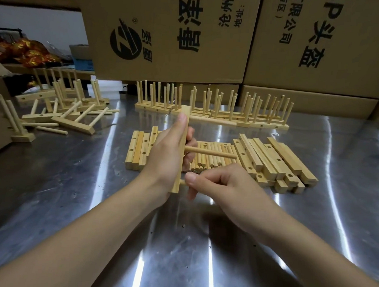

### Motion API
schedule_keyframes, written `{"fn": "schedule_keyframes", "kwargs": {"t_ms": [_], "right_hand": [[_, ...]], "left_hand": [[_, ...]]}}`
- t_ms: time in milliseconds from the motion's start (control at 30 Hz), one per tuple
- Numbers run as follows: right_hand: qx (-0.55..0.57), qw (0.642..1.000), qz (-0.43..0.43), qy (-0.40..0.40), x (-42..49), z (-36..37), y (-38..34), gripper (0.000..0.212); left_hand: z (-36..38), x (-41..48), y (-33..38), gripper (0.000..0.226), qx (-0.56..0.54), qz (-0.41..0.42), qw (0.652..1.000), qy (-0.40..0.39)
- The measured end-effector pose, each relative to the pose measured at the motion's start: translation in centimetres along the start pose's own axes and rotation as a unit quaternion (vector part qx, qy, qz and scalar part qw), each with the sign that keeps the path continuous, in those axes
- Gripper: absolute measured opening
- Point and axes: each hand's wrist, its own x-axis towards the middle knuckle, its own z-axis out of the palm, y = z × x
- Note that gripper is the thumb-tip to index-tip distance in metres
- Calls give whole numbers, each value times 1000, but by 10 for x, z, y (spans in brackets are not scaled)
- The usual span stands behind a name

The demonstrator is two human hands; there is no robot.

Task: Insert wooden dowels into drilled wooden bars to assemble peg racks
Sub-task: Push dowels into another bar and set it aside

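The right hand [228, 185] pinches a third dowel [182, 182], its fingers hiding all but the tip at the bar's [179, 165] near end. The left hand [165, 155] grips that one bar; two dowels [210, 152] already jut rightward. The pile [214, 164] beyond is uncountable.

**Pale wood on bright steel**

Your tabletop [91, 204] was polished metal, glossy and streaked with reflections. The bar [180, 165] and the dowel [182, 182] you held were pale bare wood, smooth and matt. The cardboard boxes [168, 31] behind were dull brown, matt.
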Motion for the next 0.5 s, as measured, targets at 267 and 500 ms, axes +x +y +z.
{"fn": "schedule_keyframes", "kwargs": {"t_ms": [267,500], "right_hand": [[-361,887,-201,208,1,-1,1,45],[-153,961,-21,231,-2,10,-2,66]], "left_hand": [[-3,4,2,54,-144,-106,981,75],[-1,2,2,50,-141,-35,975,168]]}}
